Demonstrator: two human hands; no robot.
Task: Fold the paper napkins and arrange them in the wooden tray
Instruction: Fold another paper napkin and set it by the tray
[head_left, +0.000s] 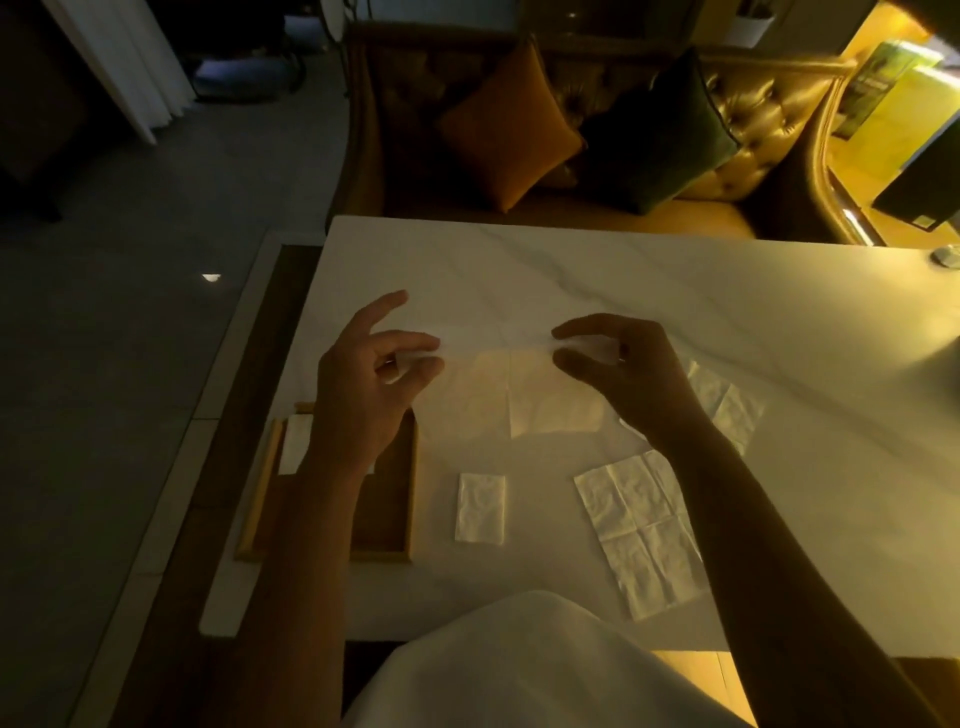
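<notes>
A: Held above the marble table (675, 291): one unfolded napkin (524, 395), stretched between left hand (363, 384) and right hand (618, 369), each pinching an upper corner.

B: And elsewhere?

A: Folded napkin (480, 509) lying beside the wooden tray (410, 499) (tray at left edge, white napkin (293, 441) inside). Open napkin (641, 530) flat under the right forearm.

Open napkin (524, 395) hangs stretched between my hands. Folded napkin (480, 509) lies beside the tray (410, 499); unfolded napkin (641, 530) lies right.
</notes>
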